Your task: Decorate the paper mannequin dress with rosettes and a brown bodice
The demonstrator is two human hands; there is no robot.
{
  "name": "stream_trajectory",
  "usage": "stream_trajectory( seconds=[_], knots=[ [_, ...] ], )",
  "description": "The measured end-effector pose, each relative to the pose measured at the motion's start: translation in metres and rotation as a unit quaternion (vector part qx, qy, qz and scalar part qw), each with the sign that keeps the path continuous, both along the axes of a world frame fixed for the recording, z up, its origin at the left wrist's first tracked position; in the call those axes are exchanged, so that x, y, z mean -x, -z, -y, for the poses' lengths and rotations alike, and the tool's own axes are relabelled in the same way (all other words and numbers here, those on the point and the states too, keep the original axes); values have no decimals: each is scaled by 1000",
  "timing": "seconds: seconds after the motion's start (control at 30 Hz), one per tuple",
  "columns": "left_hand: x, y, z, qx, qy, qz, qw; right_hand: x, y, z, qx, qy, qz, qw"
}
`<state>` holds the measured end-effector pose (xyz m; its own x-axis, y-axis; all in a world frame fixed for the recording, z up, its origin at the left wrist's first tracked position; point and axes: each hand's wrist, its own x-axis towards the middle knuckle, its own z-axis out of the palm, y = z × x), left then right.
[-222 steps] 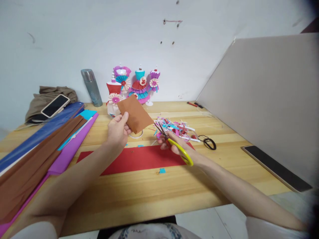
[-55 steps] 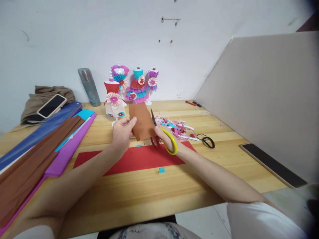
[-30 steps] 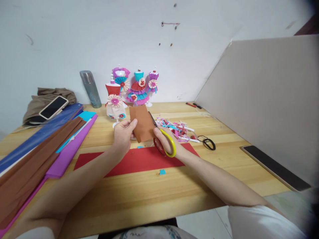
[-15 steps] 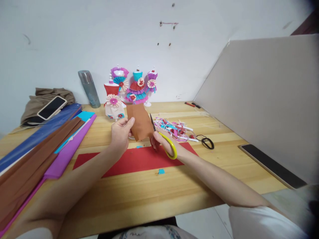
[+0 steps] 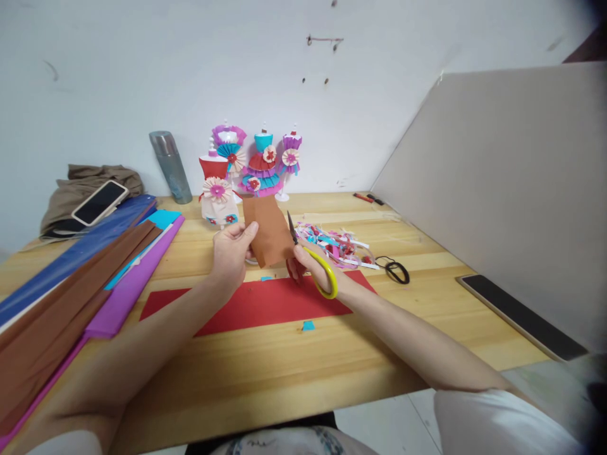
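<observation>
Several folded paper sheets lie along the table's left side, well apart from the cutting area. Next, the left hand pinches the brown paper piece near its left edge, thumb on the near face. The piece is raised above the table, partly over the red sheet. Recommended: keep this pinch firm and far from the blades, holding the piece taut, since thin paper probably buckles when slack.

At the piece's right edge stand the scissors, points upward. One dark blade shows clearly; whether the other sits behind the paper cannot be told. The right hand grasps their handles, one of them yellow. Good practice: set the blades parallel to the edge, cut in long, even strokes, and turn the paper rather than the wrist.

Further right, just beyond this hand, lies a heap of clippings; offcuts would best drop there. A black cord lies beside it.
</observation>
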<state>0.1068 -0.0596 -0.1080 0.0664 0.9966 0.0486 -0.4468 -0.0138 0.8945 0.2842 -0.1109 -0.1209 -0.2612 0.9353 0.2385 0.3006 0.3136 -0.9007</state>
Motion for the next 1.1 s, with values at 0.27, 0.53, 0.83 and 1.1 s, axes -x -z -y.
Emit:
stream_trajectory(
  seconds=[0.27,0.53,0.83,1.1],
  knots=[
    [-1,2,2,4,10,-7,1000,-2,6,-3,-8,9,8,1000],
    [-1,2,3,9,15,2,1000,1,5,-1,-2,18,1,1000],
    [-1,4,2,2,14,-5,1000,1,7,0,17,32,9,999],
    [0,4,1,-8,15,-7,1000,-1,10,-3,-30,24,21,999]
  ],
)
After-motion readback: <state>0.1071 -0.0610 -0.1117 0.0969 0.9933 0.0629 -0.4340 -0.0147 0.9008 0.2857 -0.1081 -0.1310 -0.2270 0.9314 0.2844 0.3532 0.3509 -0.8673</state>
